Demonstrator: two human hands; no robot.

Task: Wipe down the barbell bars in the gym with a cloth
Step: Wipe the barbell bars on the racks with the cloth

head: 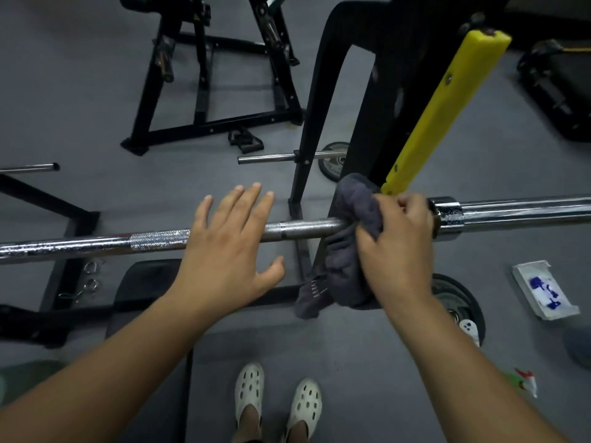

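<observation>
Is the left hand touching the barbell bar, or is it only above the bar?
Cannot tell. In the head view the left hand is open with spread fingers and covers the barbell bar, so no contact or gap shows. The right hand presses the cloth.

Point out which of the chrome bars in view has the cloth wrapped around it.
The long barbell crossing in front of the person: the right hand clamps the grey cloth around it by the collar. The short bar behind it and the bar end at far left are bare.

Glossy chrome barbell – knurled patches – soft matt grey cloth.
</observation>
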